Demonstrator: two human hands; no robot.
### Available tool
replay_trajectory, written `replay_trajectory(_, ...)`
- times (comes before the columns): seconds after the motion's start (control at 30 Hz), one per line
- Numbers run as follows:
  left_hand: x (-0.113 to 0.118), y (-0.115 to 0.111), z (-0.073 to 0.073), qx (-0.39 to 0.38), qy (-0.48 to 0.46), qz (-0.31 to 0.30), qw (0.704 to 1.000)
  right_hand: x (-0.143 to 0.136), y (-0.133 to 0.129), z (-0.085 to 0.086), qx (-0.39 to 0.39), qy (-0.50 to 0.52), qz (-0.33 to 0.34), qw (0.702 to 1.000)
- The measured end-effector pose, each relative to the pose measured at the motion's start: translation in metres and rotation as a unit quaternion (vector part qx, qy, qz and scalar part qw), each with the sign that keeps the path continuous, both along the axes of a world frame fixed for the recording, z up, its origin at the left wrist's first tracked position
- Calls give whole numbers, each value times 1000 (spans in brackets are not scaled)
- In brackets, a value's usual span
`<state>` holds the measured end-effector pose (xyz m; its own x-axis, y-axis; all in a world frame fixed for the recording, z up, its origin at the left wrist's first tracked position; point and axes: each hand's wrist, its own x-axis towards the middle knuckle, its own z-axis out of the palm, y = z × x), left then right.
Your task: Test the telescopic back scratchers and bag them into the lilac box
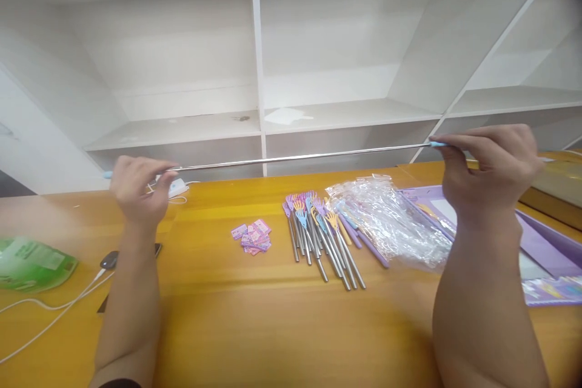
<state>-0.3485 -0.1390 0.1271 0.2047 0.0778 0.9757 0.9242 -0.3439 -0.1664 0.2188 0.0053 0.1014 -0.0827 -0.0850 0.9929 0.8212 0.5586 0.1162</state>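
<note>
Both arms reach forward, spread wide apart; the left hand and right hand are raised, thumbs and fingers pinched inward toward each other.

On the table, the scratchers are flanked by cards at nine o'clock and bags at three, a tray being set farther out at three, with shelves placed at twelve.

A green packet lies near white cables, before white shelves.
</note>
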Motion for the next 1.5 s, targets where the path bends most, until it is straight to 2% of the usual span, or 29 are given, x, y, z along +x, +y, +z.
replay_trajectory(0.07, 18, 2, -6, -33, -14, 1, 999, -21, -11, 1, -1, -52, 31, 998)
replay_trajectory(0.17, 43, 2, -15, -73, -11, -3, 997, -54, -30, 1, -42, -113, 45, 992)
replay_trajectory(0.27, 59, 1, -19, -80, -4, -19, 997, -71, -39, 1, -67, -128, 37, 989)
replay_trajectory(0.43, 73, -3, -19, -65, -4, -27, 997, -68, -42, 3, -32, -134, 21, 990)
replay_trajectory(0.63, 82, -13, -18, -62, -10, -5, 998, -66, -49, 9, -64, -119, -2, 991)
replay_trajectory(0.77, 91, -18, -19, -62, -10, -5, 998, -73, -58, 12, -21, -121, 18, 992)
replay_trajectory(0.9, 111, -22, -24, -94, 14, -32, 995, -98, -72, 4, -38, -187, 122, 974)
replay_trajectory(0.97, 120, -24, -27, -121, 18, -37, 992, -113, -76, -2, -58, -215, 146, 964)
replay_trajectory(1.13, 139, -30, -34, -137, 20, -44, 989, -140, -82, -15, -58, -212, 157, 963)
replay_trajectory(1.3, 161, -35, -50, -178, 4, -82, 981, -185, -109, -36, -87, -176, 207, 958)
replay_trajectory(1.4, 157, -29, -53, -231, 27, -105, 967, -201, -118, -43, -122, -177, 195, 957)
replay_trajectory(1.5, 152, -20, -57, -251, 19, -108, 962, -196, -112, -38, -135, -217, 182, 950)
